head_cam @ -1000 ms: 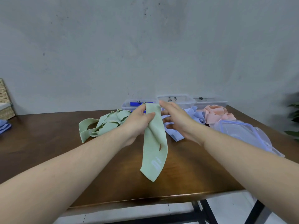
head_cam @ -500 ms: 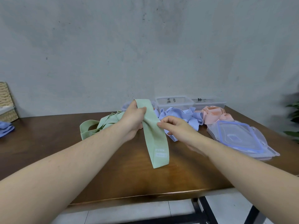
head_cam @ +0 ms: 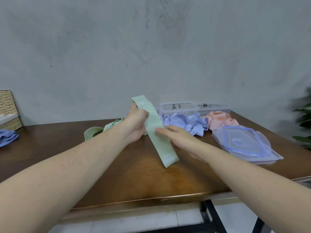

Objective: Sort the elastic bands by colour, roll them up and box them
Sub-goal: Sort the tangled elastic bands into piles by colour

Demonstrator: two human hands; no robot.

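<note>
Far left edge: a woven straw basket (head_cam: 7, 105) stands at the back corner of the dark brown wooden bench (head_cam: 50, 148), and a crumpled blue cloth (head_cam: 7, 138) lies on the bench in front of it.
Green pile: loose pale green elastic bands (head_cam: 96, 132) lie on the bench behind the left forearm.
Left hand: the left hand (head_cam: 136, 123) has its fingers curled round the upper part of a flat pale green elastic band (head_cam: 156, 130), gripping it; the top end stands above the hand with "30" printed in white.
Held band: it slopes down to the right, and its lower end is near or on the bench; I cannot tell which.
Right hand: the right hand (head_cam: 180, 137) lies against the middle of the band with straight, relaxed fingers that touch it and do not close on it.
Blue pile: ruffled light blue elastic bands (head_cam: 185, 122) lie just beyond the right hand.
Boxes: two clear plastic boxes (head_cam: 195, 107) with handwritten labels stand side by side at the back of the bench.
Pink pile: pale pink elastic bands (head_cam: 220, 119) lie in front of the right-hand box, touching the blue pile.
Lids: clear plastic lids with blue seals (head_cam: 244, 143) lie stacked near the right edge.
Far right: green plant leaves (head_cam: 304, 121) show beyond the bench.
</note>
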